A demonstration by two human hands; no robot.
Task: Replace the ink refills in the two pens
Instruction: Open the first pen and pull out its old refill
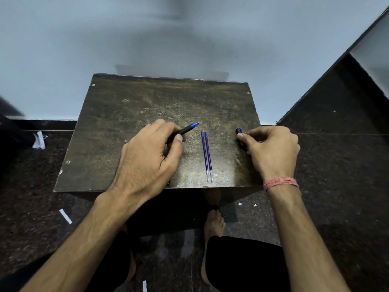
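Near the table's front edge, right of centre: two blue ink refills [206,155], side by side and touching or nearly so, tips toward the far edge, silvery ends almost at the front edge. Left of them, a dark pen [188,128] with a blue tip, raised at a slant, tip aimed toward the far right corner, pinched between thumb and curled fingers of the left hand [150,153]. Right of the refills, close to the table's right edge, a second dark pen [240,134], blue at its far end, mostly hidden, gripped by the curled fingers and thumb of the right hand [271,149]. Round the right wrist, a pink thread band [281,183]. Under all of it, a worn dark wooden table [147,102], scuffed across its top. Below, dark speckled floor [336,165] with white paper scraps [65,216]. No containers anywhere on the table.
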